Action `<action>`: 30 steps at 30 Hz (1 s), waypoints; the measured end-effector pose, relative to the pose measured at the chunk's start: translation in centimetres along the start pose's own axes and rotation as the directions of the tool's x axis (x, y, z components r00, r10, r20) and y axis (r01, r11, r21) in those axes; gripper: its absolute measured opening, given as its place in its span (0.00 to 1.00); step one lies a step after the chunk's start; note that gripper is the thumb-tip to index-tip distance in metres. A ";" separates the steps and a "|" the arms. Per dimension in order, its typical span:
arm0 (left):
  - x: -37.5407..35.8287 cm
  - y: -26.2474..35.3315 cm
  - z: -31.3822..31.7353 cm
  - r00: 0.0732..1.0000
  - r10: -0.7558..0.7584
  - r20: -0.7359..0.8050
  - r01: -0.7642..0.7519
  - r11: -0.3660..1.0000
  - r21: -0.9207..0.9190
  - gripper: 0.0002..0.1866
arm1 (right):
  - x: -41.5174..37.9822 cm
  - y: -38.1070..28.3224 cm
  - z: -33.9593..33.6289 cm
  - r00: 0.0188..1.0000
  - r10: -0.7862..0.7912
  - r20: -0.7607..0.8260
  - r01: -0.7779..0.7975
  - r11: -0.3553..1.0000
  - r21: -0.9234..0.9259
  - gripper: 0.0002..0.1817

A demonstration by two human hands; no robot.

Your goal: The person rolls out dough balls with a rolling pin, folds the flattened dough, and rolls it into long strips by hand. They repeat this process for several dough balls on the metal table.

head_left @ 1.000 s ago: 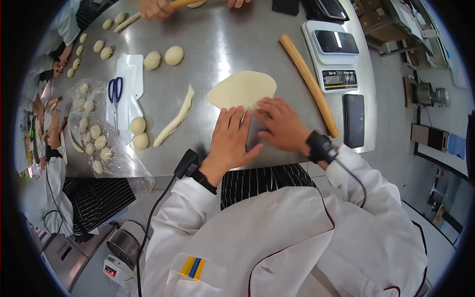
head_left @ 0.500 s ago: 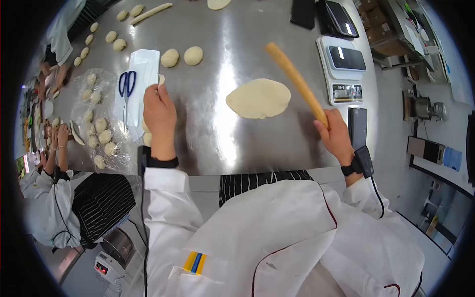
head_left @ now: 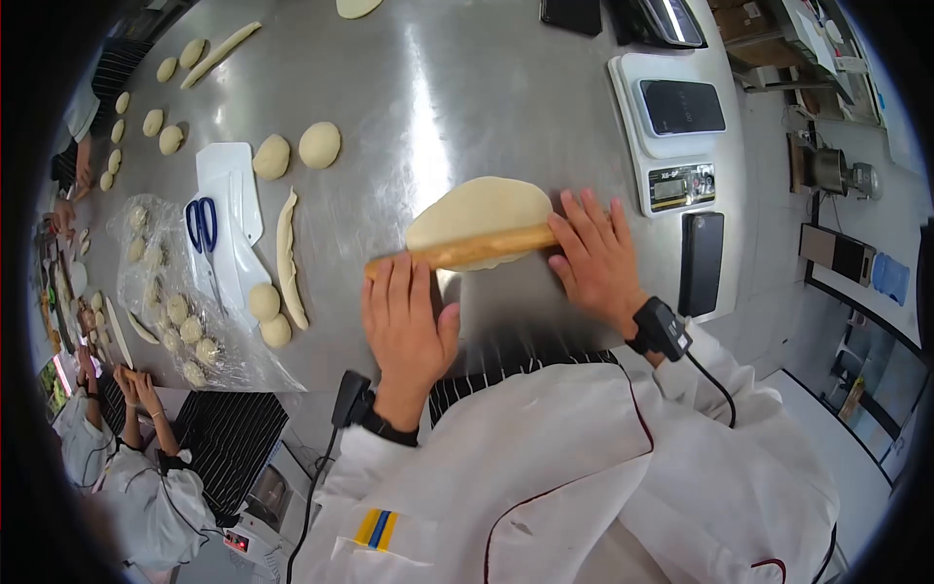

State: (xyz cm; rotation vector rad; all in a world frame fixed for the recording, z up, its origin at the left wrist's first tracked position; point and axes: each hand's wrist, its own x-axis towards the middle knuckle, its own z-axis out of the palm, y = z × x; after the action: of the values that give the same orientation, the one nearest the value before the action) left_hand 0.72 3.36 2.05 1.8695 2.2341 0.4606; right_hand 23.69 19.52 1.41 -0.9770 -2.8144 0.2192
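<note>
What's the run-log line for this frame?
left hand: rolling pin, left end | right hand: rolling pin, right end | flattened dough: under pin

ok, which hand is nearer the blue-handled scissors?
Left. The left hand is right of the scissors, at one end of the rolling pin; the right hand is farther right, at the other end.

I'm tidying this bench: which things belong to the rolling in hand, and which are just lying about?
Belongs: wooden rolling pin, under the left hand and right hand; flattened dough beneath it; probably the dough balls.

Apparently just lying about: blue-handled scissors; digital scale; smartphone on it.
</note>
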 end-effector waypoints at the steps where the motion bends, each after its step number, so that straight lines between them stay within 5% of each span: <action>1: 0.5 0.0 -0.1 1.000 -0.005 0.017 0.005 1.000 -0.001 0.33 | -0.7 -0.3 0.0 1.000 0.026 0.002 -0.026 0.999 0.037 0.24; 3: 1.4 0.2 -0.1 0.981 -0.192 0.006 0.192 0.981 -0.017 0.33 | -0.6 -0.2 0.5 0.999 0.050 0.017 -0.051 0.995 0.090 0.25; 6: 4.8 -1.0 1.2 0.991 -0.135 0.027 0.126 0.970 0.208 0.33 | 1.0 0.4 0.8 0.998 0.065 0.007 -0.065 0.997 0.038 0.28; 13: 11.5 -3.3 1.1 0.985 -0.159 -0.066 0.172 0.928 0.330 0.33 | 8.6 2.2 1.2 0.998 0.065 0.024 -0.066 0.998 0.003 0.29; 19: 15.8 -5.9 0.7 0.920 0.188 -0.343 -0.108 0.965 0.240 0.26 | 12.3 4.1 3.0 0.991 0.114 -0.066 -0.118 0.991 -0.062 0.30; 22: 12.9 -4.6 0.3 0.973 0.122 -0.194 -0.043 0.927 0.372 0.27 | 9.9 4.2 2.5 0.988 0.041 -0.146 -0.049 0.997 -0.056 0.33; 25: 5.3 -3.0 2.6 0.991 0.053 -0.125 -0.011 0.950 0.313 0.29 | 3.2 2.1 2.0 0.995 0.061 -0.075 -0.062 0.998 -0.009 0.34; 27: 3.3 -1.6 3.3 0.981 -0.031 -0.193 0.049 0.995 0.091 0.32 | 0.9 0.9 1.9 0.989 0.087 -0.116 -0.091 0.995 -0.029 0.33; 30: 8.9 -2.9 2.2 0.993 -0.108 -0.050 0.117 0.957 0.265 0.32 | 5.9 2.1 2.4 0.984 0.153 -0.091 -0.160 0.983 -0.084 0.33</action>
State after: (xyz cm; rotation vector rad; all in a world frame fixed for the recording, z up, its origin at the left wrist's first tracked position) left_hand -2.82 11.89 -0.55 1.8512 2.5179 0.1808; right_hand 19.89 24.59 -0.74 -1.1998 -2.6937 0.0657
